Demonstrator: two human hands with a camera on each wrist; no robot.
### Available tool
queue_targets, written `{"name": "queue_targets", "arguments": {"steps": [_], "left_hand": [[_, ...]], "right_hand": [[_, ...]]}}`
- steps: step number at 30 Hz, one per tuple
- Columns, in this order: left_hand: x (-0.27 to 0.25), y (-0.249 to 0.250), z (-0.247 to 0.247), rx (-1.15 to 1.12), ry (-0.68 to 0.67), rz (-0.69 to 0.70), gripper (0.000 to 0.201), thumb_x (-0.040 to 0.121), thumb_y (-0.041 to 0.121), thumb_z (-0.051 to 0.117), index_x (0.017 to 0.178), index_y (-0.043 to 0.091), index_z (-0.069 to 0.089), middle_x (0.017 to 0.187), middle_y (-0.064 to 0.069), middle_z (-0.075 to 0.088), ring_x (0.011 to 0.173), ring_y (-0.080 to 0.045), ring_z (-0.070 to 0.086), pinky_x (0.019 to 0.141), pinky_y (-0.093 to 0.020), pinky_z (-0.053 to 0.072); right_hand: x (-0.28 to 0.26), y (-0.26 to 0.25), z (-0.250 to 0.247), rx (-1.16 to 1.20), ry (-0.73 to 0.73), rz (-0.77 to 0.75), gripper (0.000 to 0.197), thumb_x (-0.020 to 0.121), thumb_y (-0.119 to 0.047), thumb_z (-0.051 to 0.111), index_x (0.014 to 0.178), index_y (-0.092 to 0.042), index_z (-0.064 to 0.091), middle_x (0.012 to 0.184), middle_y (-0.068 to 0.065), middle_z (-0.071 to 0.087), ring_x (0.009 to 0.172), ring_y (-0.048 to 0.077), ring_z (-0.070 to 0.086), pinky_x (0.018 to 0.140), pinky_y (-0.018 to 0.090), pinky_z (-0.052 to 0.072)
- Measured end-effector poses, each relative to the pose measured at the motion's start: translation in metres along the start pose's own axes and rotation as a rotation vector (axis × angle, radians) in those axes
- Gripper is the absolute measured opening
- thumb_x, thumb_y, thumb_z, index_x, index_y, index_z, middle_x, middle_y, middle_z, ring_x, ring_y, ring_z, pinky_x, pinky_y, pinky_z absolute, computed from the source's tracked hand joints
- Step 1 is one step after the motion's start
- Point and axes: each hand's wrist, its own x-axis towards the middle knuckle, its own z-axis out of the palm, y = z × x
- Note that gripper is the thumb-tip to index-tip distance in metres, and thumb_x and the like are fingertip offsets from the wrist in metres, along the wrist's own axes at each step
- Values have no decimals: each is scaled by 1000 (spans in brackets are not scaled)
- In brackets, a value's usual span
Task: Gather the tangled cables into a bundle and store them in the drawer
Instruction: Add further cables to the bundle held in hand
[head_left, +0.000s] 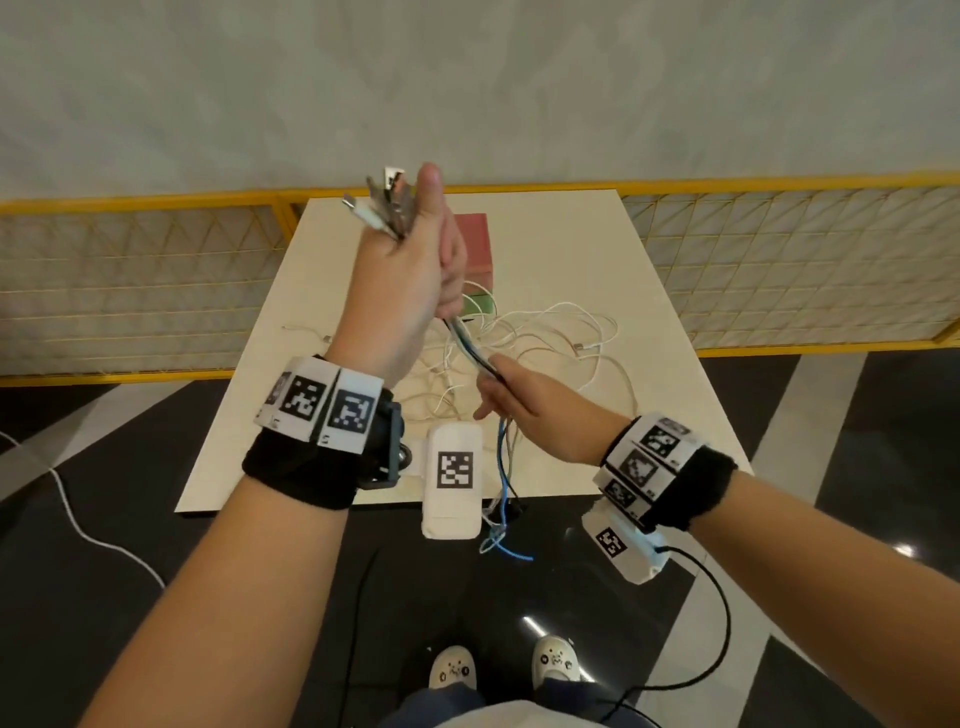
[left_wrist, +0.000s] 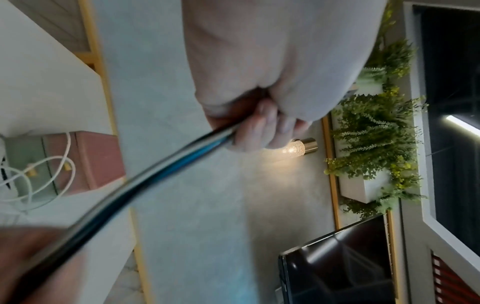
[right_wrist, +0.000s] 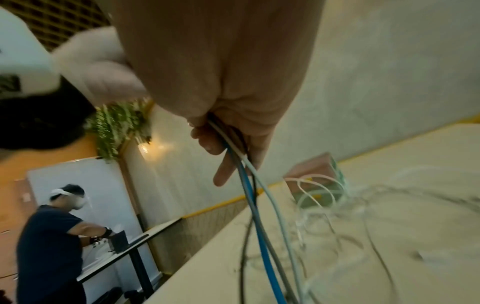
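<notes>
Thin, smooth cables (head_left: 470, 349) (blue, white, black) stretch taut between raised left hand (head_left: 415, 280) and lower right hand (head_left: 540, 410), each grip closed around them

Left hand (left_wrist: 259, 86) grips the cable bundle (left_wrist: 145, 181), pink-and-green drawer box (left_wrist: 85, 162) beyond.

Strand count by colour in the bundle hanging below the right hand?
Blue cable: 1
White cable: 1
Grey cable: 1
Black cable: 1
Total: 4 told apart in the bundle below the right hand, by the right wrist view.
Loose white cables on the table: too tangled to count.
</notes>
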Motion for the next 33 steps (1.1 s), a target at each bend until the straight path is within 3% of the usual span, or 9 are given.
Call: {"name": "queue_targets", "arguments": {"steps": [6,8,10,12,14,19,22,26,33], "left_hand": [[4,-9,-2,9,-56,-42,48,91,29,64,58,23,30,52,3,19,41,-13,13,41,-23,13],[6,-13,-2,20,-121,-40,42,89,25,63,62,23,31,57,-1,17,42,-13,15,42,-24,15],[11,-16,0,10,-144,-67,41,96,29,55,63,21,31,59,0,19,41,-11,17,42,-23,17],[17,-20,3,26,-114,-82,46,103,34,44,61,20,30,57,2,22,41,-10,17,41,-22,18],[22,-27,4,65,-85,-85,51,104,37,40,57,21,29,55,2,20,41,-11,17,41,-22,17],[32,-55,8,121,14,-149,55,102,39,45,50,23,32,47,8,27,43,-12,30,45,-25,32],[37,-73,14,119,47,-214,48,102,35,48,58,20,34,49,9,29,42,-9,27,41,-23,24],[40,-89,21,149,45,-278,43,99,34,53,61,22,38,48,10,27,40,-10,21,40,-21,15],[44,-103,28,136,47,-301,45,97,35,57,60,22,35,46,13,26,40,-10,20,39,-22,15]], "right_hand": [[0,26,25,72,-64,107,10,100,-21,38,105,-13,41,72,-6,45,61,11,43,61,28,42],[1,40,33,112,-152,164,28,91,-8,46,116,-17,37,74,-3,45,64,13,44,65,32,43],[-4,58,37,103,-300,251,50,83,-6,54,126,-21,33,96,3,51,85,16,53,82,38,49],[-12,79,31,-66,-465,325,65,83,-9,59,139,-21,29,130,6,41,119,21,45,106,40,38],[-21,102,19,-183,-508,410,66,84,-6,54,144,-20,28,140,5,29,128,23,39,109,39,34],[-30,170,-19,-214,20,671,36,87,-5,47,118,-20,56,127,7,37,116,28,49,104,40,40],[-32,196,-38,-255,255,867,33,87,-6,47,116,-18,57,131,11,33,118,31,44,101,42,43],[-33,215,-42,-276,185,971,38,93,-17,44,129,-24,52,132,12,30,120,34,37,103,43,36],[-24,229,-37,-404,254,938,26,92,-17,48,112,-4,60,117,19,51,106,38,51,91,40,43]]}}
